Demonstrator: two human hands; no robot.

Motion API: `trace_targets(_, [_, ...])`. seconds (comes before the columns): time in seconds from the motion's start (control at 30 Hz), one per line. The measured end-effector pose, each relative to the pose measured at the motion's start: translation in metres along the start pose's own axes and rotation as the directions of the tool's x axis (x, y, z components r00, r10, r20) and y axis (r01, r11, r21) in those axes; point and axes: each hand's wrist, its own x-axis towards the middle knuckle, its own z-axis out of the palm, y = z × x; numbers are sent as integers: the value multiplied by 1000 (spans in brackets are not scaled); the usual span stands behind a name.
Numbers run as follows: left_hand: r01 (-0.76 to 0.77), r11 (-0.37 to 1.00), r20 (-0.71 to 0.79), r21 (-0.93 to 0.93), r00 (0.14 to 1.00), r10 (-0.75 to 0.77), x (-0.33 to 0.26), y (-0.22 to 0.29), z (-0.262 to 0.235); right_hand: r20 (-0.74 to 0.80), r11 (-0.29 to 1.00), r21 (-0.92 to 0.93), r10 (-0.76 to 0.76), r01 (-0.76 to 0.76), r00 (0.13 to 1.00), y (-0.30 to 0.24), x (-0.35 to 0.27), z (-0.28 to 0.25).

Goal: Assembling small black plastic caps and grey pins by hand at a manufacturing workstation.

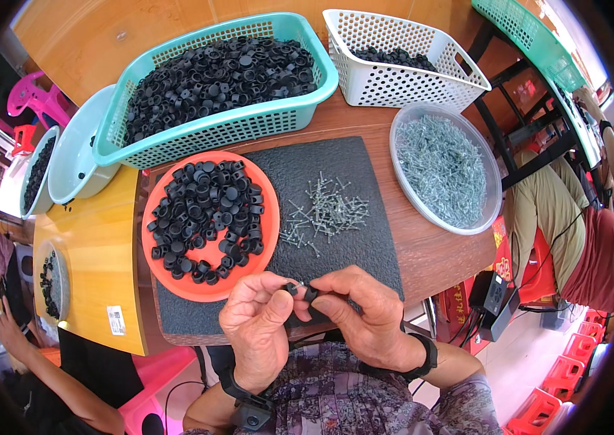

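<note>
Close to the table's front edge, my two hands meet in front of my body, both closed in pinches. The fingertips of my left hand [257,319] grip a small black plastic part [291,288]. My right hand [365,315] pinches another dark plastic piece [310,293] right beside it. A thin metal screw seems to show between the two, partly covered by fingers. Beyond them lies a dark textured mat [270,154] with a loose pile of screws [330,206]. An orange-red round tray [273,206] of black plastic caps [205,210] overlaps the mat's left side.
A teal basket [212,129] heaped with black parts stands behind the tray. Next to it is a white perforated basket [408,90]. A clear tub [496,206] of screws sits right. Pale blue basins [75,170] stand left. Other people sit on both sides.
</note>
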Motion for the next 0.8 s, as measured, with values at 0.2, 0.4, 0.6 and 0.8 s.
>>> trace_targets(0.2, [-27,1000,-12,12,1000,27,-2,-3,5,-30,1000,14,29,-28,999,-5,-4,4])
trace_targets(0.4, [-4,1000,49,-5,999,4,-2,-4,2,16,994,82,65,-66,998,1,-6,-5])
trace_targets(0.6, [55,998,88,18,994,-57,-3,-1,-1,73,874,387,290,-295,954,-2,-6,-12])
trace_targets(0.8, [117,993,95,13,989,-117,-2,0,-2,140,814,480,297,-327,945,-1,-3,-14])
